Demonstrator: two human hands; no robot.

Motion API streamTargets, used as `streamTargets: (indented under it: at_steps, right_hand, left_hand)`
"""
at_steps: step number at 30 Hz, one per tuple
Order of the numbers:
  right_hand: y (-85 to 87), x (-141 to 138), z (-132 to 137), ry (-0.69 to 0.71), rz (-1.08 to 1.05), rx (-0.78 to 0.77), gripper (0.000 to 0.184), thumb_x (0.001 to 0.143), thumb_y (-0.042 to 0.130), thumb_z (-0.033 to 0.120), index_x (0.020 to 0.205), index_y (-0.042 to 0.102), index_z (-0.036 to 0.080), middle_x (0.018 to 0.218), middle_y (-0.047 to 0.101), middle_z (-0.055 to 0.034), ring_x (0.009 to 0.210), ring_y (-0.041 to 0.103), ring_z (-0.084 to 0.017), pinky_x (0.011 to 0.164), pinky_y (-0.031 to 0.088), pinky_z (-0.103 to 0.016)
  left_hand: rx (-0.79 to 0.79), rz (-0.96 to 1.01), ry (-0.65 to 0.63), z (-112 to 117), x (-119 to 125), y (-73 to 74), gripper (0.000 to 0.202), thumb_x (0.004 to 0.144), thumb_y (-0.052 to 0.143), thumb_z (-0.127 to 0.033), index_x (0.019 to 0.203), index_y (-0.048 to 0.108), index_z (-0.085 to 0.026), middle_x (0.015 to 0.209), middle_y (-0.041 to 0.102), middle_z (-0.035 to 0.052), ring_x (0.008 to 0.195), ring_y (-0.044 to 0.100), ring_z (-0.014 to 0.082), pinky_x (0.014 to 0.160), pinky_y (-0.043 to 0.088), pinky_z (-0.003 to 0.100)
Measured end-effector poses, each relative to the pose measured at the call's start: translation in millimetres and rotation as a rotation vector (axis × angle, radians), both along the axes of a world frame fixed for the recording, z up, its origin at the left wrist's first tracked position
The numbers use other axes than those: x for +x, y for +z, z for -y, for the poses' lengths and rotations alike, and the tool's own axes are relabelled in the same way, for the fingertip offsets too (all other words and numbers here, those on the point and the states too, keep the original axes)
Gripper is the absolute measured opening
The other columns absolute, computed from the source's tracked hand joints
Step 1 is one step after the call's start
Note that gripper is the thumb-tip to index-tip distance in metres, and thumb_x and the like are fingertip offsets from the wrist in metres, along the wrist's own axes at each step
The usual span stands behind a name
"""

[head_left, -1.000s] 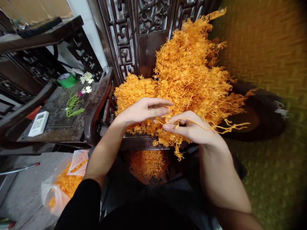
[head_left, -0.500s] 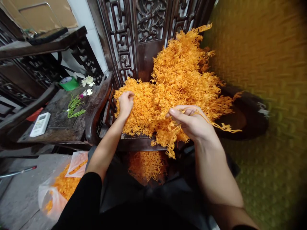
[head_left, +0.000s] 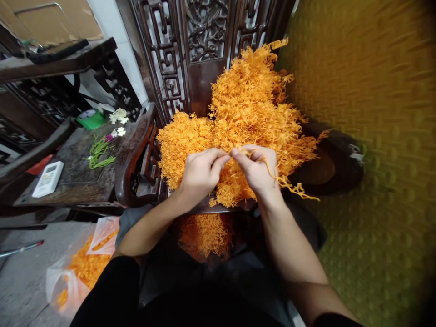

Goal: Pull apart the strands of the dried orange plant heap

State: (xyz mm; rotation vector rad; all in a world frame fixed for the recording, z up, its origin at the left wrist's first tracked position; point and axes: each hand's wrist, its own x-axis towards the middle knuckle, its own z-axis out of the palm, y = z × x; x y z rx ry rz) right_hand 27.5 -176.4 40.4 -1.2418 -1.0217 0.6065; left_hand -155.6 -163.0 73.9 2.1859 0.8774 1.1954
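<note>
In the head view, my right hand (head_left: 260, 170) is closed in a pinch on a thin orange branching strand (head_left: 289, 185), whose knobbly free end trails to the right past my wrist. My left hand (head_left: 202, 172) meets it fingertip to fingertip, thumb and forefinger pinched at the strand's near end; the exact grip is partly hidden. Behind my hands, a tall, loose heap of orange branching strands (head_left: 252, 100) leans against a carved chair back. A lower, finer-textured orange pile (head_left: 180, 141) lies left of it on the same seat.
A dark wooden side surface (head_left: 78, 181) at left holds a white remote control (head_left: 48, 179), green tape (head_left: 91, 119), green stems (head_left: 98, 152) and white flowers (head_left: 119, 116). A plastic bag (head_left: 80, 277) of orange pieces lies on the floor. More orange strands (head_left: 206, 234) show below the seat.
My left hand has moved right and down from the lower orange pile to my right hand's fingertips. My right hand keeps the strand. The whole view has shifted slightly.
</note>
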Motion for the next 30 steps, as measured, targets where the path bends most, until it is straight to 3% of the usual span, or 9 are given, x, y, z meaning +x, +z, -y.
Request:
streamTargets:
  at_steps: [3,6,10,14,17,20,23,26,30]
  right_hand:
    - [3.5,17,-7,-0.18,-0.183,0.193,0.033,0.068,0.089,0.044,0.065,0.069,0.019,0.054,0.049,0.0048,0.048,0.035,-0.007,0.046,0.024,-0.024]
    - [17.2,16,0,0.058,-0.349,0.154,0.033,0.069,0.09,0.046,0.068,0.071,0.019,0.047,0.035,0.0086,0.043,0.02,-0.005,0.043,0.013,-0.023]
    - [28.0,-13,17,0.303,-0.383,0.062,0.035,0.075,0.089,0.048,0.07,0.072,0.018,0.045,0.035,0.0084,0.041,0.023,-0.004,0.042,0.014,-0.023]
    - [21.9,-23,17,0.33,-0.363,0.012,0.034,0.076,0.089,0.047,0.072,0.075,0.017,0.043,0.038,0.0077,0.041,0.027,-0.004,0.042,0.014,-0.023]
    - [25.7,-6,19,0.329,-0.451,0.071,0.03,0.072,0.091,0.042,0.068,0.074,0.018,0.041,0.031,0.0101,0.038,0.022,-0.004,0.041,0.013,-0.023]
    - [40.5,14,30,0.213,-0.491,0.304,0.025,0.074,0.088,0.036,0.066,0.072,0.021,0.041,0.026,0.0116,0.036,0.019,-0.004,0.038,0.017,-0.023]
    - [48.1,13,37,0.065,-0.452,0.304,0.02,0.079,0.086,0.034,0.073,0.073,0.021,0.051,0.044,0.0069,0.04,0.03,-0.004,0.037,0.021,-0.021]
    - [40.7,-5,30,0.147,-0.45,0.145,0.03,0.075,0.09,0.042,0.073,0.072,0.018,0.054,0.051,0.0048,0.042,0.037,-0.004,0.037,0.024,-0.018]
    - [27.8,-22,18,0.208,-0.41,0.097,0.035,0.077,0.089,0.048,0.076,0.073,0.018,0.048,0.05,0.0051,0.041,0.04,-0.005,0.04,0.029,-0.018]
  left_hand:
    - [-0.099,0.04,-0.018,8,-7,1.3,0.014,0.096,0.069,-0.027,0.088,0.077,-0.019,0.073,0.077,0.001,0.065,0.07,0.0128,0.068,0.055,0.027]
    - [-0.276,0.127,-0.118,-2,-5,-6.5,0.014,0.094,0.072,-0.031,0.087,0.076,-0.019,0.089,0.082,0.0058,0.084,0.077,0.0175,0.077,0.06,0.03]
    - [-0.34,0.137,-0.315,-15,6,-16.2,0.011,0.093,0.073,-0.028,0.089,0.076,-0.019,0.115,0.081,0.0098,0.124,0.071,0.0253,0.106,0.056,0.041]
    - [-0.272,0.052,-0.303,-12,2,-13.3,0.013,0.093,0.072,-0.029,0.089,0.079,-0.019,0.091,0.082,0.0052,0.086,0.076,0.0181,0.081,0.059,0.032]
    - [-0.111,-0.026,-0.097,-17,-14,-8.7,0.015,0.093,0.071,-0.029,0.085,0.079,-0.019,0.081,0.08,0.0033,0.071,0.07,0.0152,0.07,0.054,0.03]
    - [-0.016,-0.028,0.142,-30,-29,-5.1,0.019,0.094,0.07,-0.029,0.081,0.079,-0.018,0.073,0.077,0.0025,0.066,0.067,0.0148,0.066,0.052,0.029]
    - [-0.054,0.007,0.021,-33,-27,-1.6,0.019,0.095,0.07,-0.031,0.088,0.081,-0.018,0.079,0.079,0.0036,0.07,0.07,0.015,0.067,0.054,0.028]
    - [-0.014,-0.011,-0.177,-20,-13,0.1,0.018,0.095,0.073,-0.033,0.1,0.082,-0.019,0.1,0.082,0.0071,0.088,0.074,0.0173,0.079,0.057,0.031]
    - [0.002,-0.118,-0.15,-6,-2,-4.9,0.032,0.089,0.078,-0.046,0.108,0.081,-0.019,0.101,0.079,0.0079,0.075,0.068,0.0151,0.072,0.053,0.031]
